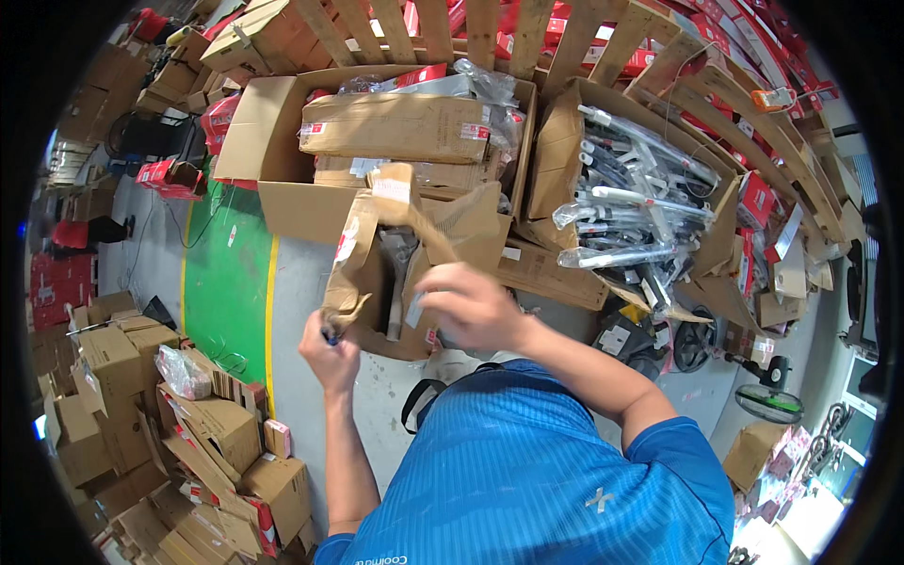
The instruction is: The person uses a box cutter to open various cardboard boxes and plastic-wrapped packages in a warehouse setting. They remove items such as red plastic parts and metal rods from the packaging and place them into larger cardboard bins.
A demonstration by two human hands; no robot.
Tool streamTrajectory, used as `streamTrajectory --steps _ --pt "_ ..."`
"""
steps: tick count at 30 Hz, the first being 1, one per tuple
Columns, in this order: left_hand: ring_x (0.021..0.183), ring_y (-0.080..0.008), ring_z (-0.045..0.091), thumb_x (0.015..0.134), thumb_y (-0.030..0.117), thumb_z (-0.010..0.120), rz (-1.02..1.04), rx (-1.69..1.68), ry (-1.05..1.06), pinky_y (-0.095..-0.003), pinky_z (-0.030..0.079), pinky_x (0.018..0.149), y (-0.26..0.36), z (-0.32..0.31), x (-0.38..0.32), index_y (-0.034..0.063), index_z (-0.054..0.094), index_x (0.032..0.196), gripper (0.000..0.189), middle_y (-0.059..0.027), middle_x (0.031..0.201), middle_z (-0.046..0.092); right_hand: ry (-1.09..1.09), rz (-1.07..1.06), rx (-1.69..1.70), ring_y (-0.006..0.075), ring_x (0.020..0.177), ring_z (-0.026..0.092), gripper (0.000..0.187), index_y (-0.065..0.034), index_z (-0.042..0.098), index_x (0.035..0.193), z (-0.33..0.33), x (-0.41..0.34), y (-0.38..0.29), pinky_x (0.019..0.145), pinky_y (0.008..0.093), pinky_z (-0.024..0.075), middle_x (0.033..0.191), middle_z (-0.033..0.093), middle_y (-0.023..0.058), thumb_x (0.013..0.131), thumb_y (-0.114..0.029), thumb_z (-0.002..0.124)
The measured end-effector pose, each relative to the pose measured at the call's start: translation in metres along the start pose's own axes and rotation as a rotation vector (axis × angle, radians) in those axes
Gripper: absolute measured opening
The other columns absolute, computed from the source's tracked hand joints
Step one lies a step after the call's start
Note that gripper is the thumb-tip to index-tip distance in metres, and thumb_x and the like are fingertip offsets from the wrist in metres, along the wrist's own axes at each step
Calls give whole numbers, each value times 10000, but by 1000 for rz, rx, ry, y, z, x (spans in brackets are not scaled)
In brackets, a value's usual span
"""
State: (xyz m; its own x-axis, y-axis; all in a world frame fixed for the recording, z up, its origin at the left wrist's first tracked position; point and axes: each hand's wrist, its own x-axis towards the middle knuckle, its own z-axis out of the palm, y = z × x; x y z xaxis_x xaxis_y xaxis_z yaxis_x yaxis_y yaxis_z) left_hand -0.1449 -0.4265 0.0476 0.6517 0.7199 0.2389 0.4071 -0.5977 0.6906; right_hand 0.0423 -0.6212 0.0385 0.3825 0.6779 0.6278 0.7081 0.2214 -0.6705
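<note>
An opened, torn cardboard box (359, 236) stands before me with its flaps up. My left hand (330, 351) grips a small dark-blue object at the torn lower edge of its left flap; what the object is, I cannot tell. Slightly blurred, my right hand (470, 304) is over the box's right side, fingers curled around or against a small pale, flat piece (414, 309). Between the flaps a grey, plastic-wrapped part (397, 282) shows inside.
Behind stands a large carton (304, 212) holding a long cardboard box (395, 127). At right, another carton (554, 169) is full of plastic-wrapped metal tubes (635, 198). Wooden pallets (480, 35) rise behind. Stacked cartons (113, 360) lie left, a fan (766, 402) right.
</note>
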Motion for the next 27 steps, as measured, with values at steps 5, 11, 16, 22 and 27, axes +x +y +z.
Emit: streamTrajectory --steps 5,11,16,22,27 --pt "615 -204 575 788 -3 674 127 24 23 -342 453 589 57 34 -2 -8 614 869 101 -141 702 598 -705 -68 -483 322 1100 639 237 -25 724 979 41 21 41 950 392 528 1135 670 158 816 -179 645" --pt "721 -344 635 578 -29 682 406 37 -92 -421 531 630 105 50 -17 40 658 881 311 -140 775 636 -1207 -116 -481 312 1115 647 260 -21 677 1041 49 -7 99 955 414 518 1083 687 180 885 -218 613" --pt "787 -336 659 644 -6 688 326 160 -234 -425 561 682 79 71 -21 45 660 919 282 -140 793 628 -1190 206 27 303 1127 654 283 -17 637 1094 36 -15 90 958 433 510 1040 701 198 943 -251 586" --pt "885 -366 669 663 49 735 171 284 -170 -485 560 802 -34 75 -54 60 668 968 312 -147 913 682 -1381 -95 -261 354 979 656 310 -45 550 1021 -47 5 6 810 501 499 936 675 157 975 -348 597" --pt "903 -419 666 691 -13 546 -276 273 29 -457 525 844 -94 36 -97 10 689 1098 432 -205 964 711 -793 73 -269 348 952 625 205 -68 547 988 -173 -14 -6 862 472 461 898 620 134 901 -221 652"
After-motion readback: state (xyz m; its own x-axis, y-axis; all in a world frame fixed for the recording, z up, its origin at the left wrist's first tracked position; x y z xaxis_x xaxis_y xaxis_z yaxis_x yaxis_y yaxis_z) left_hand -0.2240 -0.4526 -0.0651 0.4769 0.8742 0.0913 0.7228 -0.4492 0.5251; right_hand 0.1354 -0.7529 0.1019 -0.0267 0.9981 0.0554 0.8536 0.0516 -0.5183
